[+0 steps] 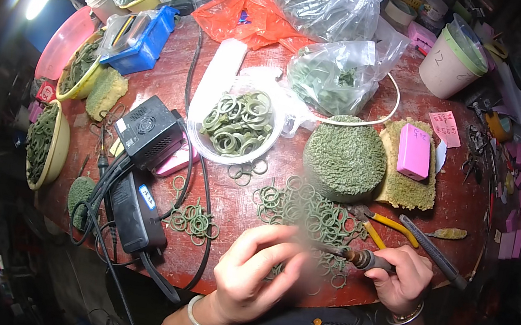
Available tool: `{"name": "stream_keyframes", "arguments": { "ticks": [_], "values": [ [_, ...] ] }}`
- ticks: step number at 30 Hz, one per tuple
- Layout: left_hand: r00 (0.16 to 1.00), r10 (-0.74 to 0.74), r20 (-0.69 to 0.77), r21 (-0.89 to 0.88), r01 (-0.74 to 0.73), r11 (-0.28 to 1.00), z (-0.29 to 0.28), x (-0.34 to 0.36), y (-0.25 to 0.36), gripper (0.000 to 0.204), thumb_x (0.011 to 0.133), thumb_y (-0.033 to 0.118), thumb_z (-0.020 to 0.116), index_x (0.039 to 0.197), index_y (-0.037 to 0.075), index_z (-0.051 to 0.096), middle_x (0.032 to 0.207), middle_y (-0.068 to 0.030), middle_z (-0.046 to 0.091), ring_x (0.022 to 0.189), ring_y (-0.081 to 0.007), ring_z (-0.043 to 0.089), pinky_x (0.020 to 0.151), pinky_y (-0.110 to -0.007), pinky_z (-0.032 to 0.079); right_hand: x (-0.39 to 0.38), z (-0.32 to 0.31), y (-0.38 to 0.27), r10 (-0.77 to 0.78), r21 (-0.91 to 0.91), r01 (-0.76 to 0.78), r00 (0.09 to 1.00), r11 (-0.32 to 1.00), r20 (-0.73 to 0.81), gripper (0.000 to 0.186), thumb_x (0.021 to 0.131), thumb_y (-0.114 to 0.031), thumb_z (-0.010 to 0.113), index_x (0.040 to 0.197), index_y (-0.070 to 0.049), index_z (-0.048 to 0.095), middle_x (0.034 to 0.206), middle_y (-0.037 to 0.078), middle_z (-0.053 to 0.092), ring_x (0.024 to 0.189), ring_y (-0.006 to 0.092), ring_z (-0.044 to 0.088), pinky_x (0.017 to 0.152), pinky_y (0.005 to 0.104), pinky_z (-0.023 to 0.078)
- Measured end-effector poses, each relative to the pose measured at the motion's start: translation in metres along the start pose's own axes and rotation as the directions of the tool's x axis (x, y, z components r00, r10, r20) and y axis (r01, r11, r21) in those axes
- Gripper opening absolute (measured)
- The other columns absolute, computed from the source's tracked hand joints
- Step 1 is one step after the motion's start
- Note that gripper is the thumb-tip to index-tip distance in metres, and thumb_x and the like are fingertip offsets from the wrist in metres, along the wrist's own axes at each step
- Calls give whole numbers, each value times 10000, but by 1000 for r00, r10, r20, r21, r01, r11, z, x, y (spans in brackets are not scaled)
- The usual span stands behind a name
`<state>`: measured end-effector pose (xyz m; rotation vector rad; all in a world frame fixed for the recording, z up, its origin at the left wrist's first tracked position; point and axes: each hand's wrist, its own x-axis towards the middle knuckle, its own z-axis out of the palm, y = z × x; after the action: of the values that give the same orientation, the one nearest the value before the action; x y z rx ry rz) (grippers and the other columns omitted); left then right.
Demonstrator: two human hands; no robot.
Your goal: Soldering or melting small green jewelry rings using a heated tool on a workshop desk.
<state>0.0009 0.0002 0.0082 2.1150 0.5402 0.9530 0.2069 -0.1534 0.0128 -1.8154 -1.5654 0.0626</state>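
My right hand (404, 278) is wrapped round the grey handle of a soldering-iron-like pen (366, 260). Its thin metal tip points left, toward my left hand (259, 271). The left fingers are pinched together near that tip, and a blurred patch hides whatever they hold. Just beyond both hands lies a loose heap of thin green rings (325, 220), some with small stems. A smaller cluster of green rings (193, 221) sits to the left, beside the black cable. Behind the heap, a white round tub (269, 144) holds wider green rings.
A rough green round block (345, 157) stands beyond the ring heap. Right of it, a pink block (414, 151) rests on a yellowish sponge (389, 186). Yellow-handled pliers (397, 226) lie near my right hand. Black power units (146, 131) and cables crowd the left.
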Motion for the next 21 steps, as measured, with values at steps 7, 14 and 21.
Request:
{"name": "stream_keyframes", "arguments": {
  "ticks": [7,14,21],
  "values": [
    [1000,1,2,3,-1,1000,-1,0,0,221,774,-17,803,979,-31,723,1075,-194,682,920,-305,695,812,-359,568,-2,-1,-2,28,-6,-28,998,1000,-53,374,883,-376,768,908,-16,673,724,67,663,577,219,636,513,326,492],
    [996,-21,-83,179,36,983,-24,-4,12,185,776,-20,786,939,-24,701,1050,-201,695,923,-278,680,823,-359,549,0,-1,-2,19,-10,-20,997,1000,-81,378,889,-378,763,922,-12,671,728,70,659,573,221,627,513,329,488],
    [954,-19,-301,477,168,863,-49,-23,-17,186,791,-29,787,952,-13,697,1048,-174,689,892,-290,681,787,-366,555,-1,0,-2,18,-14,-19,997,1000,-78,380,891,-377,761,917,-9,669,725,74,658,574,220,623,514,330,485]
  ]
}}
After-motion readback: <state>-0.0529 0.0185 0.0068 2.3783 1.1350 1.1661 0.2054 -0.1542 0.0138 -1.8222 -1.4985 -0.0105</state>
